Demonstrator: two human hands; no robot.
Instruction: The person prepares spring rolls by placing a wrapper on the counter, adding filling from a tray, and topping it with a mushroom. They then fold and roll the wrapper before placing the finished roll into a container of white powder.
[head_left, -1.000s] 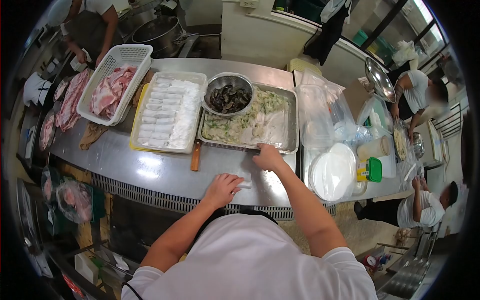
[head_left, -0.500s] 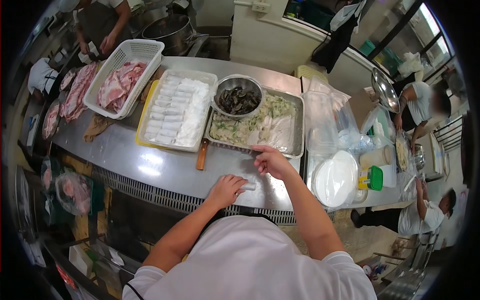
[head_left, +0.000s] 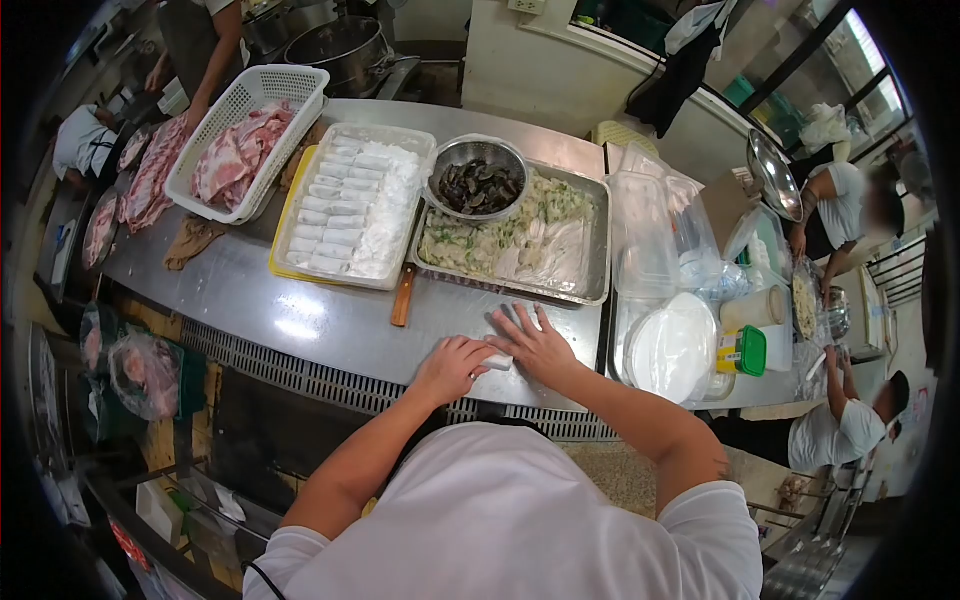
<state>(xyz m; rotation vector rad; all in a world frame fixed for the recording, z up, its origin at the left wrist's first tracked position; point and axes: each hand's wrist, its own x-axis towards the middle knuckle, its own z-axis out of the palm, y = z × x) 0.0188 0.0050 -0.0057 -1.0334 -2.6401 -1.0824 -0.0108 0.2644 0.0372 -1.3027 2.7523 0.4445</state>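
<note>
A small white roll (head_left: 497,362) lies near the front edge of the steel table (head_left: 350,330). My left hand (head_left: 455,368) has its fingers wrapped over the roll's left end. Spread flat on the steel, my right hand (head_left: 535,345) touches or nearly touches the roll's right end. Beyond my hands is a metal tray (head_left: 600,285) of pale green-flecked filling (head_left: 470,250), with a steel colander (head_left: 430,195) of dark pieces (head_left: 480,188) on it. To its left, a white tray (head_left: 428,160) holds rows of similar white rolls (head_left: 330,215). A wooden handle (head_left: 403,297) sticks out between the trays.
Raw meat (head_left: 240,155) fills a white basket (head_left: 310,85) at the back left, near a brown cloth (head_left: 190,243). Plastic containers (head_left: 640,240), a round white lid (head_left: 672,350) and a green-lidded tub (head_left: 742,350) stand right. Co-workers (head_left: 210,45) are at the left and right.
My right hand has come down from near the filling tray onto the table, its fingers now spread beside the roll. At the upper left, a co-worker's arm now reaches to the meat.
</note>
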